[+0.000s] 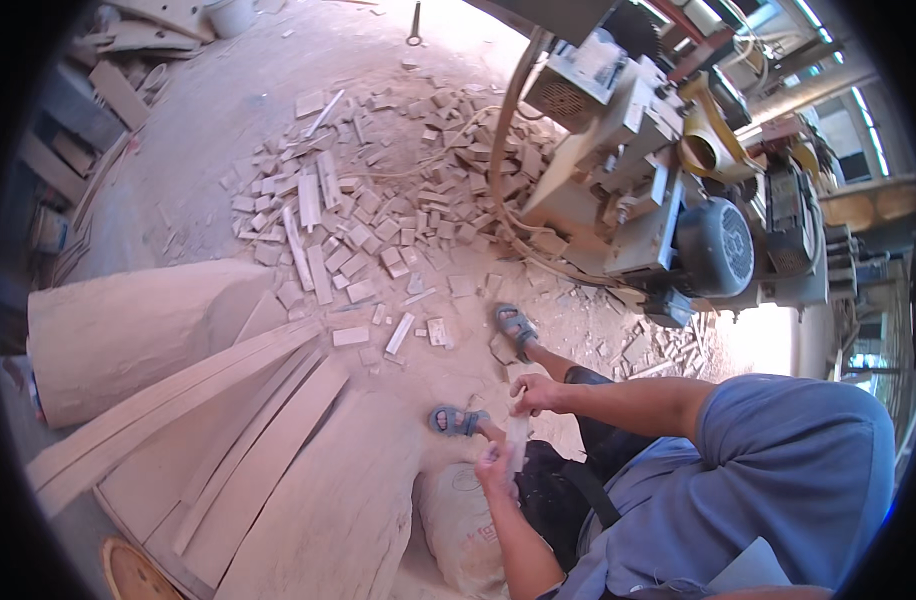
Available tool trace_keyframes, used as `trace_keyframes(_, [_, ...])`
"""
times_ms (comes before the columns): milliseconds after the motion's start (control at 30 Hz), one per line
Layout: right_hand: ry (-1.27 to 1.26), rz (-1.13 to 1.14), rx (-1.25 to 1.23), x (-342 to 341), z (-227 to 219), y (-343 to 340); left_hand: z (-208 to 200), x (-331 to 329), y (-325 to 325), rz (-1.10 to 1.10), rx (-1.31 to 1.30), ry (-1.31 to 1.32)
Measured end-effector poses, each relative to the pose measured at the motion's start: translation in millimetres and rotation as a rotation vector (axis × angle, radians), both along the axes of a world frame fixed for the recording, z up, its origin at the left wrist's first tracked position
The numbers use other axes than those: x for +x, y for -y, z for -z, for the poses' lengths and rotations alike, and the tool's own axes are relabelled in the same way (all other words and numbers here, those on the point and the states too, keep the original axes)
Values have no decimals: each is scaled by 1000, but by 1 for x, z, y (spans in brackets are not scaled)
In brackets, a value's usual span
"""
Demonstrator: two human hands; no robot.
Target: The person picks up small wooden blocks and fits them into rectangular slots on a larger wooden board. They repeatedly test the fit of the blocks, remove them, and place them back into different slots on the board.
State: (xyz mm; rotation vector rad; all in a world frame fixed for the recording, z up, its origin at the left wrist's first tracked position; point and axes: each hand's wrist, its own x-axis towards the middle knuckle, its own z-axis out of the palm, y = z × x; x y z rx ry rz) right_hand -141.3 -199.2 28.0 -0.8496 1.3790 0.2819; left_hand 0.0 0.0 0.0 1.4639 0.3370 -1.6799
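Between my hands is a pale, whitish flat strip (518,444); its material cannot be made out. My right hand (534,395) closes over the strip's upper end, fingers bent. Lower down, my left hand (494,466) pinches its side near the other end. Both hands are over my lap and dark trousers. Below my left forearm stands a stuffed, dusty sack (460,525) with faded red print.
Small wood offcuts (378,220) lie heaped on the dusty floor ahead. Long boards (178,415) rest across bulging sacks (348,480) at the lower left. A machine with a blue-grey motor (715,248) stands upper right, a hose (500,165) hanging beside it.
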Motion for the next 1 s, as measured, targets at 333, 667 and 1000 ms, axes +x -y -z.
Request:
trace_keyframes(333, [231,-146,125,-53,-53,-28,-46,38,4,-118,-98,72])
trace_keyframes(667, [155,-361,-220,-71,-120,-113,-60,6,24,258,-186,198])
trace_keyframes(1000, [353,-36,-124,-187,-123,-157,-141,-101,15,318,-217,277])
